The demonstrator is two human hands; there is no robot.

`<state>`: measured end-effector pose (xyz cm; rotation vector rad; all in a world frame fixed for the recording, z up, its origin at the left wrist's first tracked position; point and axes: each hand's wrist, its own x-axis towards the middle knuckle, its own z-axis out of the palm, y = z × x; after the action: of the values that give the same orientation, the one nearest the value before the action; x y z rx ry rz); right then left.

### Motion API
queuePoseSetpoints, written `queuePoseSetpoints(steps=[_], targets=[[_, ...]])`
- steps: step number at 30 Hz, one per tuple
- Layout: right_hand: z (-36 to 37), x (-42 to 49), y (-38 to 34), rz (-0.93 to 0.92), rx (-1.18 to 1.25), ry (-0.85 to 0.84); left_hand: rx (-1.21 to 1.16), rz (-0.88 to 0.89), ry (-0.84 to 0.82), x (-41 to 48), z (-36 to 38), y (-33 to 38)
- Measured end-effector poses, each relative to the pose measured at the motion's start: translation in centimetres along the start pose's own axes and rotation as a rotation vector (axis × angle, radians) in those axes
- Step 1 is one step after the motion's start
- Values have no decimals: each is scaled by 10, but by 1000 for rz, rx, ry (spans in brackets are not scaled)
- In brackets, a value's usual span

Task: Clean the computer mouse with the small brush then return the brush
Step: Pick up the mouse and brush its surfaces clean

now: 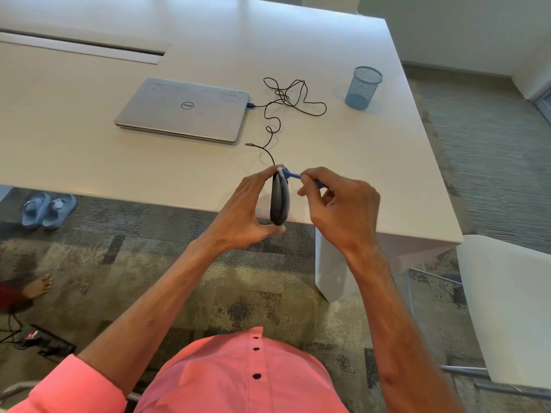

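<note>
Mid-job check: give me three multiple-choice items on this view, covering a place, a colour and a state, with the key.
1. Where do the brush bristles meet the mouse?
A) its far end
B) its near end
C) nowhere

2. What colour is the brush handle?
A) red
B) blue
C) yellow

3. How is the laptop?
A) open
B) standing on edge
C) closed

Key:
1 A, the white bristles sit where the cable leaves the mouse.
2 B, blue shows beyond the right hand fingers.
3 C, the lid lies flat with the logo up.
</note>
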<state>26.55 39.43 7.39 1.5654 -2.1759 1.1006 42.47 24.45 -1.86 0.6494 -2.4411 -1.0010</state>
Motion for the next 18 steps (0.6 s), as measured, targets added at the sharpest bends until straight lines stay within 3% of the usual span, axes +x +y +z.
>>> queuePoseSetpoints(steps=[5, 14, 18], targets=[[2, -3, -7, 53, -14, -49, 9, -1, 9, -2, -1, 4], [-13, -7, -12, -24, -87, -151, 52, 13, 30, -4, -1, 5], [-21, -6, -13, 14, -30, -95, 64, 10, 37, -5, -2, 5]])
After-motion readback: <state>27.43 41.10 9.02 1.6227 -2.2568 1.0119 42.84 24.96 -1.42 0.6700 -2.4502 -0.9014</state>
